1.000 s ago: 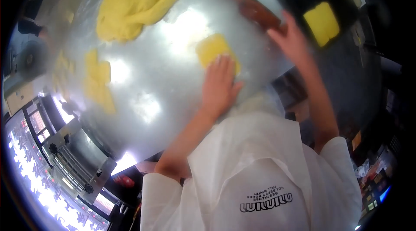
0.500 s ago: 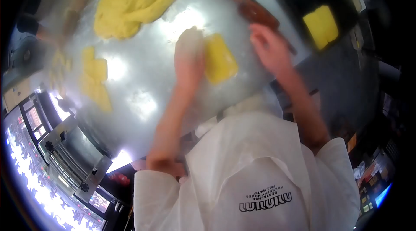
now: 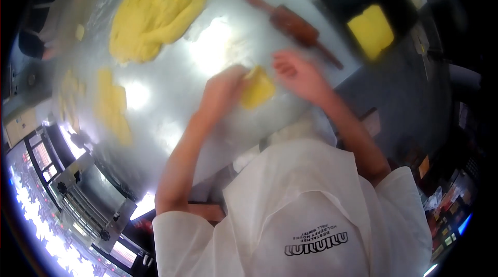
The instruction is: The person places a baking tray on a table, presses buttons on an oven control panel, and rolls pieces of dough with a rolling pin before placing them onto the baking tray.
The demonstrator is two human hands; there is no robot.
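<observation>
A small yellow dough piece (image 3: 258,90) lies on the metal table (image 3: 171,90) in front of my body. My left hand (image 3: 225,87) is closed on its left edge, which looks lifted or folded. To the right of the piece is my right hand (image 3: 298,73), its fingers curled in; whether they hold anything is hidden. Beyond my right hand rests a brown rolling pin (image 3: 294,26), touched by neither hand. A large yellow dough mass (image 3: 158,12) sits at the upper left.
Yellow dough strips (image 3: 111,105) lie on the left of the table. A flat yellow dough square (image 3: 371,33) is on a dark surface at the upper right. Part of another person (image 3: 49,28) shows at the far left, near a metal machine (image 3: 91,199) lower down.
My right hand has left the rolling pin and moved left, its fingers curling. My left hand has gone from lying flat on the dough piece to gripping its left edge.
</observation>
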